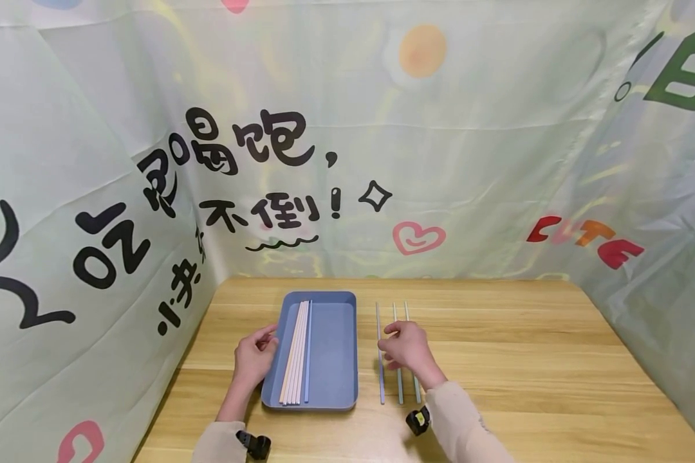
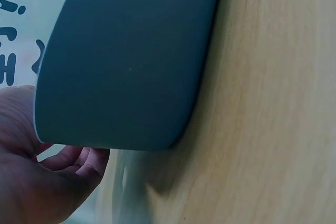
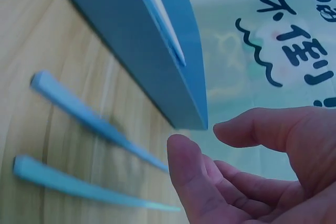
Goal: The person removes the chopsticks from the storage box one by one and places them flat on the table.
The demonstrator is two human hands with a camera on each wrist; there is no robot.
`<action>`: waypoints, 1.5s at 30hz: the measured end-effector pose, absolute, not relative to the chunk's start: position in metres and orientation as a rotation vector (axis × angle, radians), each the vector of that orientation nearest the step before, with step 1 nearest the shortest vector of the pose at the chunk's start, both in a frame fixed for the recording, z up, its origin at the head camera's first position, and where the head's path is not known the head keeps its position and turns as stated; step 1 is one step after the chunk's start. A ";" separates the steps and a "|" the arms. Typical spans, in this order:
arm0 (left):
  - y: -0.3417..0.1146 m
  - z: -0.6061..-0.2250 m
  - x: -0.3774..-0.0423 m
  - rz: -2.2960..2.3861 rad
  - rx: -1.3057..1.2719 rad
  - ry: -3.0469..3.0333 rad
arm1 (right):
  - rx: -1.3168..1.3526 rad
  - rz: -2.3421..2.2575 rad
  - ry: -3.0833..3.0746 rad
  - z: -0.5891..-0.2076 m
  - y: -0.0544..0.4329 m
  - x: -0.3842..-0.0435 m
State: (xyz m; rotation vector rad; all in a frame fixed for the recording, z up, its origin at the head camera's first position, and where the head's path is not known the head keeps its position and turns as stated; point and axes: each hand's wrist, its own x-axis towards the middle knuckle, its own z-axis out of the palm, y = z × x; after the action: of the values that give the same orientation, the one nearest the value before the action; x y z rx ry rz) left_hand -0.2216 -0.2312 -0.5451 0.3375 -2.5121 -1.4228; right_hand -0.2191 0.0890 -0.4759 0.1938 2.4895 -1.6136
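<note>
A blue rectangular tray [image 1: 334, 347] lies on the table, and my left hand [image 1: 253, 357] holds its left rim. Inside the tray, several pale pink chopsticks [image 1: 293, 366] lie side by side, with one blue chopstick [image 1: 308, 354] to their right. Three more lie apart on the table right of the tray: a lavender-blue chopstick [image 1: 381, 386], a light blue chopstick [image 1: 400, 389] and a greenish chopstick [image 1: 417, 391]. Over these hovers my right hand [image 1: 408, 347], partly covering them. In the right wrist view its thumb and forefinger are parted, with nothing between them.
The wooden table [image 1: 515, 366] extends to the right of the chopsticks. A printed cloth [image 1: 486, 161] hangs at the back and on both sides. A small black wrist camera [image 1: 419, 419] sits at the right sleeve, and another black camera [image 1: 256, 445] at the left.
</note>
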 end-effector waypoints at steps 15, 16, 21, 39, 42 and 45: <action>-0.230 -0.543 -0.221 -1.441 0.330 -2.517 | 0.084 -1.638 2.470 -0.474 0.054 -0.219; -0.230 -0.543 -0.221 -1.442 0.332 -2.517 | 0.082 -1.643 2.465 -0.474 0.053 -0.219; -0.230 -0.544 -0.222 -1.437 0.327 -2.515 | 0.057 -1.657 2.430 -0.474 0.045 -0.217; -0.232 -0.544 -0.221 -1.422 0.333 -2.509 | -0.124 -1.698 2.364 -0.488 0.007 -0.209; -0.231 -0.544 -0.221 -1.435 0.330 -2.505 | -0.139 -1.688 2.365 -0.491 0.000 -0.207; -0.231 -0.545 -0.222 -1.441 0.327 -2.500 | -0.150 -1.673 2.369 -0.493 -0.006 -0.206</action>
State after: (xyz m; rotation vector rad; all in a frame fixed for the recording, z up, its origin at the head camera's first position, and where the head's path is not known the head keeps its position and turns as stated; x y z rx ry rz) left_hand -0.2217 -0.2312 -0.5451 0.3268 -2.5002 -1.4410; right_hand -0.2063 -0.0060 -0.4927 -0.1503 2.3690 -1.6729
